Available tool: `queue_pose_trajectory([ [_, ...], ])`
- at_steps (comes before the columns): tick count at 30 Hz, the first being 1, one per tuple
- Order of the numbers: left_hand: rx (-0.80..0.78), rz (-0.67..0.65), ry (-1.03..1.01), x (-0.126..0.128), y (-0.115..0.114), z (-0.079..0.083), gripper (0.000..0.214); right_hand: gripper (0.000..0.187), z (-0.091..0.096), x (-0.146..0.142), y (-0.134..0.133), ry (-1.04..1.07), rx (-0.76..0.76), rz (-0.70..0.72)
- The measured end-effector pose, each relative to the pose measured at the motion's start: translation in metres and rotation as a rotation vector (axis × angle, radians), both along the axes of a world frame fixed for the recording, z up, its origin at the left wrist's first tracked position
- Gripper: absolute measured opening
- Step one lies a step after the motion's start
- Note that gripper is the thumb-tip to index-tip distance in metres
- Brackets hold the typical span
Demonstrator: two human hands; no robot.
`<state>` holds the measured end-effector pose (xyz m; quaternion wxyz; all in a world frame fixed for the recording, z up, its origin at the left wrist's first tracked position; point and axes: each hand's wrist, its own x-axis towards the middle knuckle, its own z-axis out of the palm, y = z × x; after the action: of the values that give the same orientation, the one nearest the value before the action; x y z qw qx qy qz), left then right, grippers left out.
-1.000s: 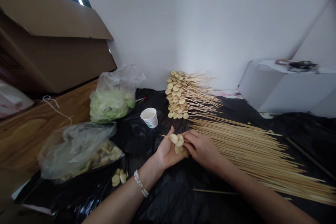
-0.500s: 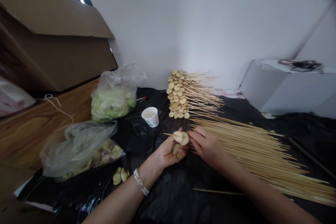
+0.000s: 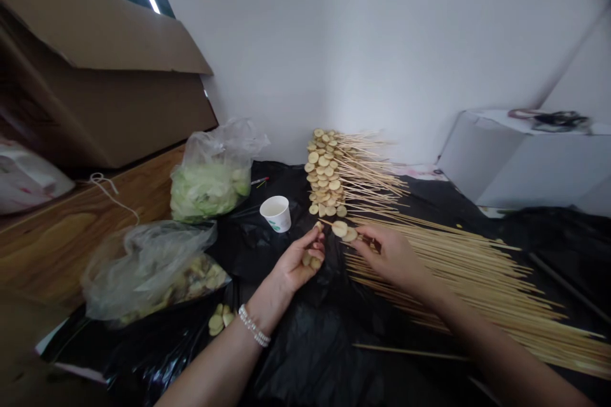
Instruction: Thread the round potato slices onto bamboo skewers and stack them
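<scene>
White cup [image 3: 275, 213] bears a green print [image 3: 274, 226], too small to read. The left hand [image 3: 296, 262] curls around pale slices [image 3: 312, 262]; the right hand [image 3: 389, 257] pinches a loaded skewer [image 3: 325, 222], its tip near the left.

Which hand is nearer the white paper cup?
Left. The left hand, holding pale slices, is a little right of the cup and closer to the camera. The right hand, gripping a skewer, is well farther right.
</scene>
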<state>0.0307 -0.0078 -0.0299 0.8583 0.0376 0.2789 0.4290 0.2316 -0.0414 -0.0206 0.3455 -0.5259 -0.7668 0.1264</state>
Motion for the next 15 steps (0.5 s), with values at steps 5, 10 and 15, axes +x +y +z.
queue_pose_trajectory([
  [5, -0.002, 0.060, -0.039, -0.0059, 0.0057, -0.0022, 0.010, 0.021, 0.0004, 0.0009, -0.0015, -0.058, 0.002, 0.043],
  [10, 0.002, 0.091, -0.033, -0.0089, 0.0088, -0.0045, 0.011, 0.026, -0.0042, 0.0031, 0.0001, -0.091, -0.001, 0.055],
  [15, 0.010, 0.114, 0.002, -0.0081, 0.0086, -0.0034, 0.012, 0.025, -0.0069, 0.0025, -0.0010, -0.138, 0.026, 0.064],
])
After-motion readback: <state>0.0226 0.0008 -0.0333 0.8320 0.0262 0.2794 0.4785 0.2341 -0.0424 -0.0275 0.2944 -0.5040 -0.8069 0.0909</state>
